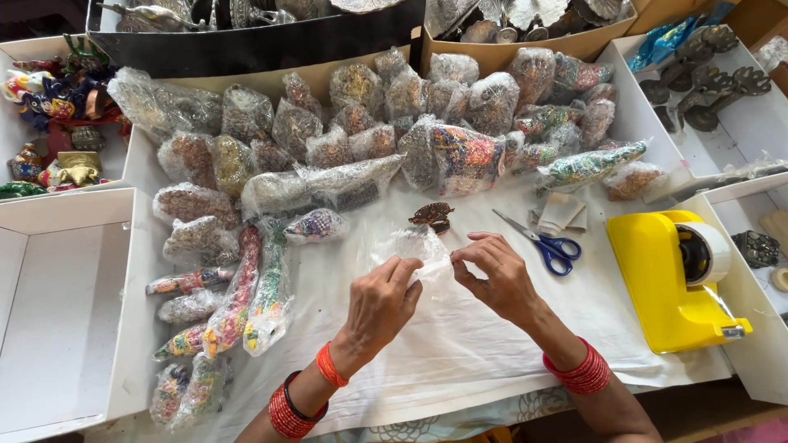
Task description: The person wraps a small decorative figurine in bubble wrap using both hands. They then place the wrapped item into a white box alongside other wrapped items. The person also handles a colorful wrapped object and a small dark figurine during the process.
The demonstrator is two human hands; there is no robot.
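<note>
Clear plastic bag point(410, 246) pinched between my left hand point(379, 305) and right hand point(497, 275); best kept taut, mouth open, near the small brown figurine point(432, 216).

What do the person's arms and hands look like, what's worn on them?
Both forearms are bare, with no sleeves in view. The left hand has a thick stack of red bangles low on the forearm, edged by one dark bangle, plus a single orange-red band at the wrist. The right hand has a stack of red bangles at the wrist. No gloves show, and no rings can be made out.
</note>
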